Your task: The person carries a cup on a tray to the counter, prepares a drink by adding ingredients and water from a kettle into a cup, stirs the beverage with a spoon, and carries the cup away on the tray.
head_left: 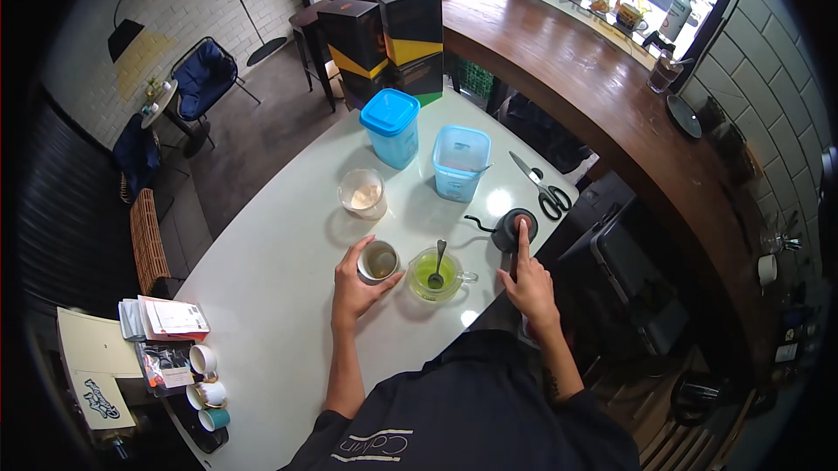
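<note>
Clock centred on the glass jug (423, 292), 12 pointing away from the person.

Left hand (351, 288): at 9, forearm running up toward 12. It has hold of the small cup (379, 249), fingers curled round the far-left side, thumb across the near-right side. Grip is spread only as wide as the cup, contact both sides. Cup is upright, just beside the jug between 9 and 10. Can't tell if its base touches the table (288, 323).

Right hand (531, 289): at 3 to 4, forearm angled toward 11. Index finger straight, tip pressed on top of the dark kettle (504, 237). Thumb sticks out toward 10, apart from the index. Other fingers bent, mostly hidden, so can't tell whether they have hold of a handle. Kettle is at 2, upright, spout aimed toward 10.

Jug stands between the two hands, green liquid inside, handle toward 3. Spoon (441, 251) leans in it, shaft toward 12.

Around them: glass of pale powder (365, 212) between 10 and 11, lidded blue tub (392, 139) at 11, uncovered blue tub (456, 186) between 12 and 1, scissors (539, 183) between 1 and 2, handles beyond the kettle.
</note>
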Demonstrator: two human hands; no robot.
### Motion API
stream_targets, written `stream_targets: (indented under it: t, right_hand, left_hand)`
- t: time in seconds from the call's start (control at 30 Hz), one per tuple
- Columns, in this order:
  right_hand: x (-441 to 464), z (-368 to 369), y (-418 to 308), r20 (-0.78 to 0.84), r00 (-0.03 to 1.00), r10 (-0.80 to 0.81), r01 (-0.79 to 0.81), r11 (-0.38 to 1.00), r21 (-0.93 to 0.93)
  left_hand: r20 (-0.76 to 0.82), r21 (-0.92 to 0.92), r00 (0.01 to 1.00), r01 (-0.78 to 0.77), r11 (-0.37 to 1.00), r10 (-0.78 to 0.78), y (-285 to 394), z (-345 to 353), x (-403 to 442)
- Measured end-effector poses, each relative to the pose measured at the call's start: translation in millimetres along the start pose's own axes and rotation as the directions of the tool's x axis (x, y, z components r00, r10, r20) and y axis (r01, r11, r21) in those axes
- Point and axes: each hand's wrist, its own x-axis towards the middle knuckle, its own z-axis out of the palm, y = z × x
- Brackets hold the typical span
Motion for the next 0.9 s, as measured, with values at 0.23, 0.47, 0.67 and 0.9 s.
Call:
stream_targets:
  t: [0.23,0.47,0.67,0.9]
  right_hand:
    - [14,23,-2,-0.16,0.987,-0.019,0.023,0.999,0.023]
    - [14,28,10,-0.345,0.939,-0.003,0.034,0.996,0.083]
    - [-28,-1,9,-0.426,0.902,-0.068,0.174,0.961,0.214]
    - [-99,-48,-49,-0.429,0.903,-0.021,0.219,0.881,0.418]
  left_hand:
    - [0.004,-0.009,0.995,0.1,0.995,-0.1,9,-12,-32]
    - [-0.054,-0.085,0.994,0.086,0.993,-0.091,7,-17,-70]
    - [0.018,-0.129,1.0,-0.002,0.992,0.005,1,-26,-98]
    - [0.181,-0.191,0.979,-0.06,0.98,0.095,-9,-39,-105]
